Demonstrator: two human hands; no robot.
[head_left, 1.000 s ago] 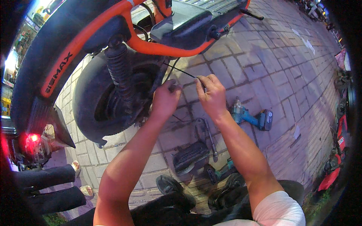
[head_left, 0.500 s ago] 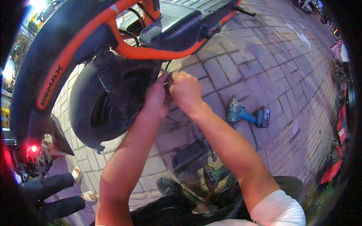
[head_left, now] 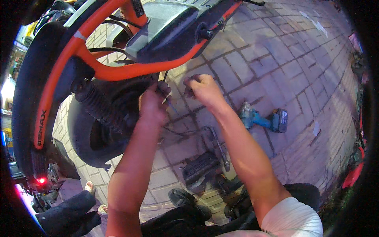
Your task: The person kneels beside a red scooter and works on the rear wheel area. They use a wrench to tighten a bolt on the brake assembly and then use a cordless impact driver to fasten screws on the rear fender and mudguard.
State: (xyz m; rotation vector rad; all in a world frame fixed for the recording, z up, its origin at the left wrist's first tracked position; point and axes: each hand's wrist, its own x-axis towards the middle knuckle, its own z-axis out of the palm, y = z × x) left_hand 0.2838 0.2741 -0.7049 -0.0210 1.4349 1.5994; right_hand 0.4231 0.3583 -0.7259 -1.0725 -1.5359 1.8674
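My left hand (head_left: 152, 104) is closed around a thin black cable (head_left: 165, 76) that hangs below the orange frame (head_left: 138, 72) of an electric scooter or bike. Fine wire ends, one of them bluish, poke out past its fingers. To the right, apart from it, my right hand (head_left: 206, 91) has its fingers curled together; what they hold, if anything, is hidden. Beside my left hand stand the black wheel (head_left: 85, 122) and a coil shock absorber (head_left: 98, 104).
On the paving right of my forearm lies a blue cordless impact driver (head_left: 256, 119). Nearer are a long metal hand tool (head_left: 219, 147) and a ribbed black block (head_left: 201, 168). My shoe (head_left: 181, 196) is below. Another person's legs (head_left: 69, 211) show at lower left, near a red light (head_left: 41, 181).
My hands have come apart: the left stays with the cable, while the right is now clear of it. The whole view has shifted, so the orange frame sits farther left.
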